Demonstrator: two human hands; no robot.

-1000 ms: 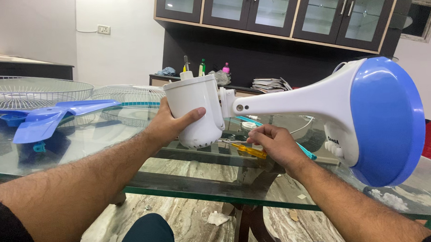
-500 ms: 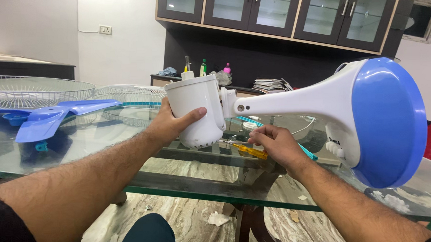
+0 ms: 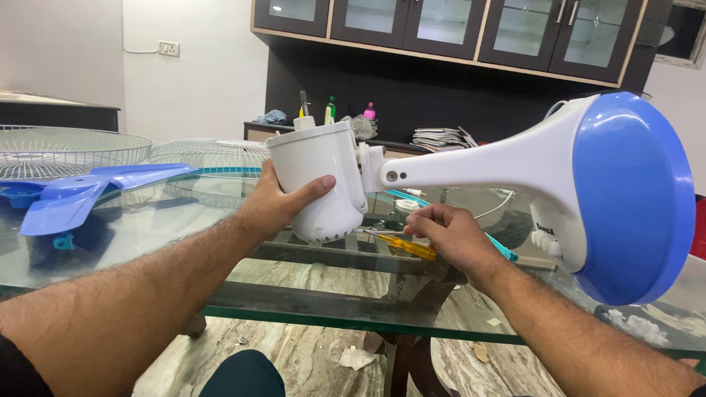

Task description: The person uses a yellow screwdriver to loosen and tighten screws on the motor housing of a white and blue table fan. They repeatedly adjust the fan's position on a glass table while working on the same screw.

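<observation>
Gripping the white motor housing (image 3: 319, 180) from the side, the left hand (image 3: 279, 205) has its fingers wrapped around it and holds it above the glass table (image 3: 294, 302). The fan's stand (image 3: 485, 159) and blue base (image 3: 634, 196) point to the right. The right hand (image 3: 452, 238) has its fingers closed on a yellow screwdriver (image 3: 405, 246), just under the housing. Blue blades (image 3: 79, 192) and wire grilles (image 3: 54, 150) lie on the table at the left.

fan motor housing (image 3: 319, 180): glossy white plastic | table (image 3: 294, 294): smooth glass | fan guards (image 3: 54, 150): wire metal
</observation>
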